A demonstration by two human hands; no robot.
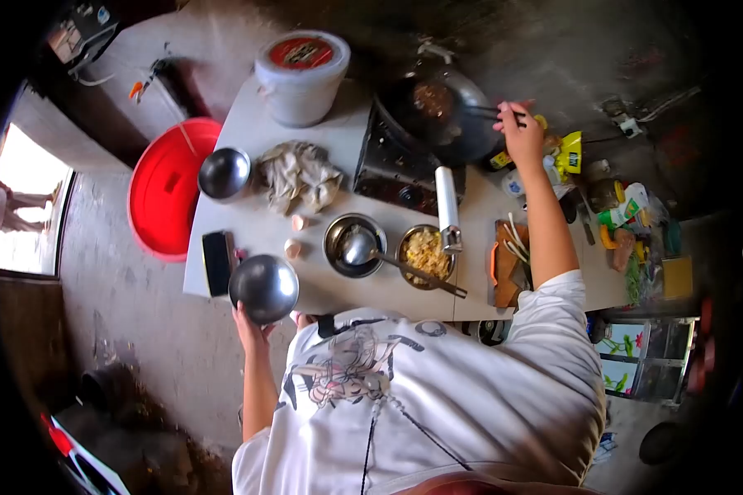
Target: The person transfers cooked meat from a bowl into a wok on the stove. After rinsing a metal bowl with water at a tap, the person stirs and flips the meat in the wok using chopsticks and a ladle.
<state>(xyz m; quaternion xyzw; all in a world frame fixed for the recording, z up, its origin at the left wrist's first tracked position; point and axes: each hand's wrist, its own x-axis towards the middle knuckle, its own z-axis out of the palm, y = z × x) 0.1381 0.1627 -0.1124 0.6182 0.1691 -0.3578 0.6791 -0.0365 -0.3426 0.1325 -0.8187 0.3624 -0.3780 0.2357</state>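
Over the table's front left edge, my left hand (250, 323) holds a metal bowl (264, 289) by its near rim; the bowl looks empty. At the upper right, my right hand (516, 124) grips dark chopsticks (483, 110) whose tips reach over a black wok (404, 103). Brown food (432, 99) lies in the wok, which sits on a stove (380, 169) with its white handle (447, 198) toward me. A ladle (359, 247) rests across a second metal bowl (334, 262), its handle passing over a bowl of yellowish food (425, 254).
Around the table (322, 301) are a lidded white bucket (301, 91), crumpled cloth (297, 177), another metal bowl (224, 173), a phone (218, 264), eggshells (293, 247) and a cutting board (508, 264). A red basin (161, 198) is at left; bottles and packets (570, 153) are at right.
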